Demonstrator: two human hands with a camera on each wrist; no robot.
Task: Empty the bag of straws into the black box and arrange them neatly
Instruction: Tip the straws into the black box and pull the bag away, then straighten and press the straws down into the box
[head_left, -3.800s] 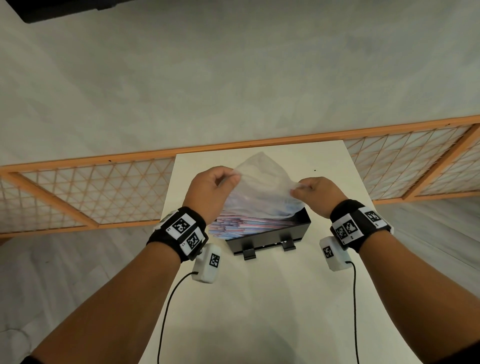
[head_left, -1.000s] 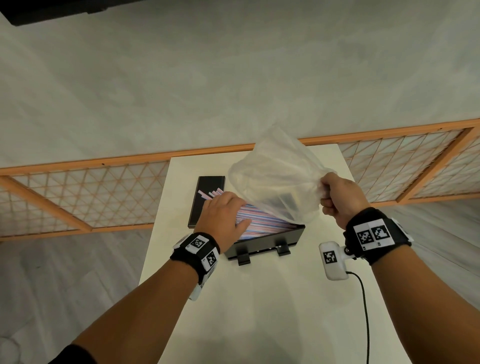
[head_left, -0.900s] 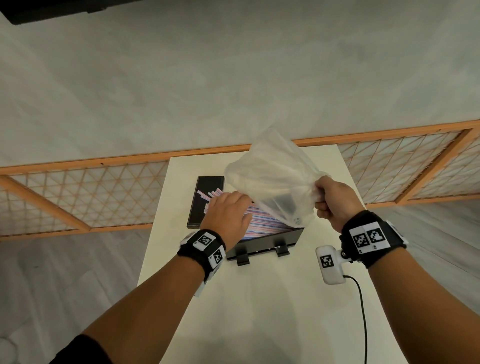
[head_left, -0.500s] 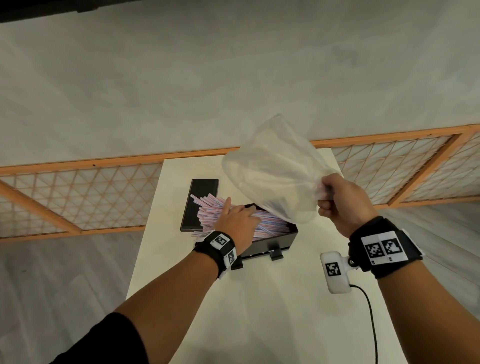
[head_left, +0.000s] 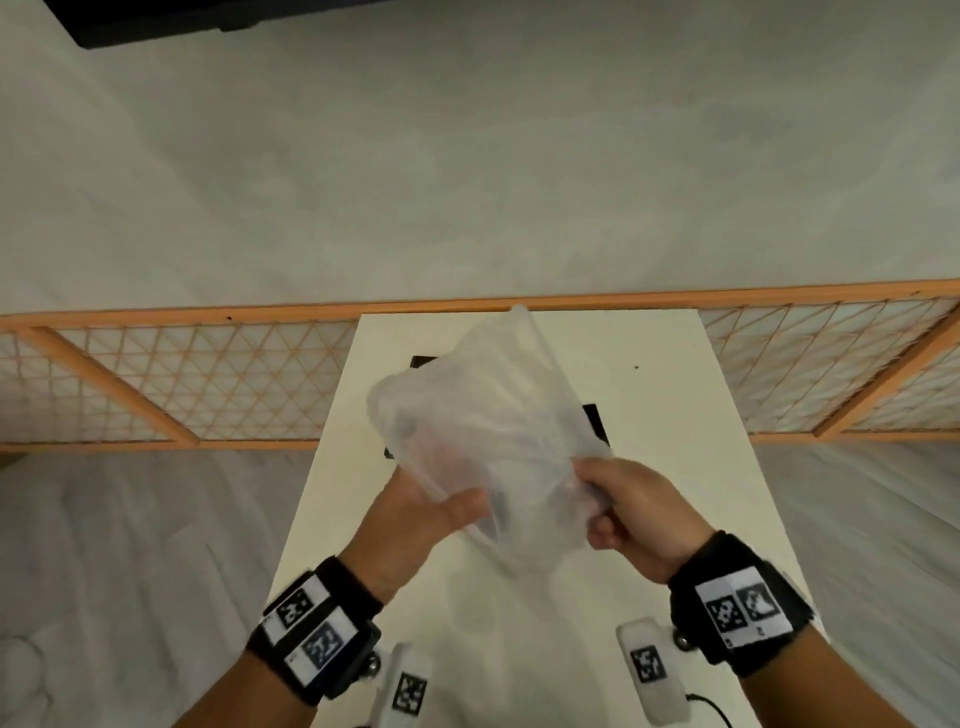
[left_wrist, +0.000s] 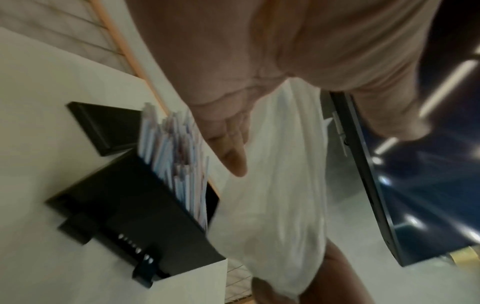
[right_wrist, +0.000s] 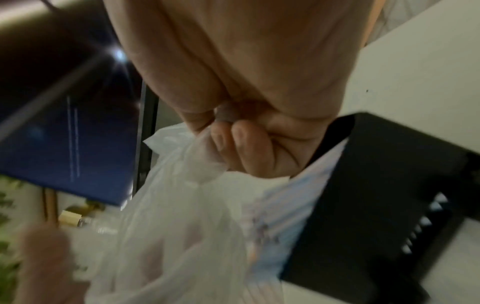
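Observation:
The clear plastic bag hangs in the air, looks empty, and hides most of the black box in the head view. My right hand pinches the bag's lower edge in curled fingers. My left hand is at the bag's left edge, thumb in front, fingers straight behind it. The left wrist view shows the box holding pink and blue striped straws. They lie in an uneven pile, their ends poking past the box's end over the flat black lid.
The box stands on a narrow white table with bare surface near me and to the right. An orange wooden lattice rail runs behind the table. A dark screen shows in both wrist views. A cable trails from my right wrist.
My left hand has left the straws in the box and come up to the bag's left edge. My right hand has brought the bag lower and nearer, in front of the box.

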